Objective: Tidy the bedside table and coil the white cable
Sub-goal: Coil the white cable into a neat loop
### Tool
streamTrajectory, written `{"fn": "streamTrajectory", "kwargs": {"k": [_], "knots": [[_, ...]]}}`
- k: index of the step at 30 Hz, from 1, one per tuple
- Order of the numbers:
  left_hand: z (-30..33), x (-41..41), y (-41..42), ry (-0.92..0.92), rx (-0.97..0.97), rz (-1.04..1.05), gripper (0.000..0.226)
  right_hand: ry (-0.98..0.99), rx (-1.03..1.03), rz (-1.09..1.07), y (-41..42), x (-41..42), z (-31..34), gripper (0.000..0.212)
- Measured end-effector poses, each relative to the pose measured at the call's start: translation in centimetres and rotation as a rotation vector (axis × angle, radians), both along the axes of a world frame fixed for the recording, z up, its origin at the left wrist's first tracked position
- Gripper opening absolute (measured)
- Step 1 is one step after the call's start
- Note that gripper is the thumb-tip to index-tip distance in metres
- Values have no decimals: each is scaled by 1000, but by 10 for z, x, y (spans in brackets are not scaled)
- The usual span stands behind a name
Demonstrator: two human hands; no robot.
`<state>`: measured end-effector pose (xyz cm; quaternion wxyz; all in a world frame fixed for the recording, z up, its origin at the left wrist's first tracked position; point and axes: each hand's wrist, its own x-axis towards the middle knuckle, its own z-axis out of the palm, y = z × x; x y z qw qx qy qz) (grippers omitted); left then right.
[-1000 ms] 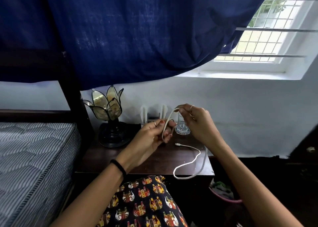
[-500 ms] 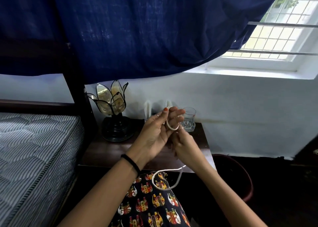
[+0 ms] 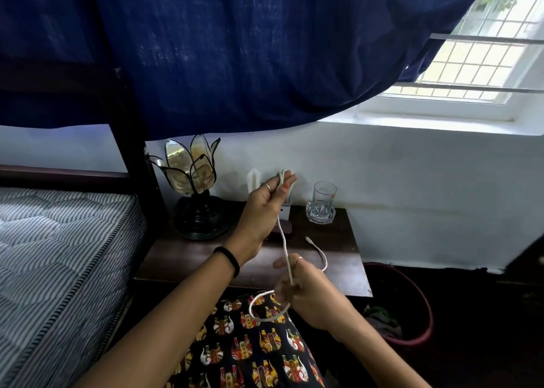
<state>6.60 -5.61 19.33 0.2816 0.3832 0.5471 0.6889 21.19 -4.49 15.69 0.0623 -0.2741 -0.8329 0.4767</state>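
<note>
My left hand is raised over the dark wooden bedside table, its fingers pinched on a bunch of loops of the white cable. The cable drops from there in a straight line to my right hand, which grips it lower down near the table's front edge. Below that hand a loop hangs over my patterned lap, and the free end with its small plug lies on the table to the right.
A black petal-shaped lamp stands at the table's back left. An empty glass stands at the back right, and a white holder sits against the wall. A striped mattress lies left; a red bin sits on the floor right.
My right hand has slid down the cable away from the left hand, drawing a straight stretch between them. The left hand rose slightly with the loops. The camera tilted a little.
</note>
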Motion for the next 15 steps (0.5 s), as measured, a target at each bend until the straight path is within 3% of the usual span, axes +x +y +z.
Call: {"fn": "streamTrajectory", "kwargs": {"k": [2, 6, 11, 15], "knots": [[-8, -5, -1, 276, -82, 8, 35, 56, 4, -43, 4, 2, 9, 43], [-16, -9, -9, 653, -196, -43, 35, 229, -321, -134, 11, 2, 25, 48], [-13, -12, -23, 844, -251, -92, 25, 275, -172, -162, 29, 5, 39, 25], [-9, -8, -28, 818, -240, -113, 20, 329, 32, -186, 46, 3, 50, 22]]}}
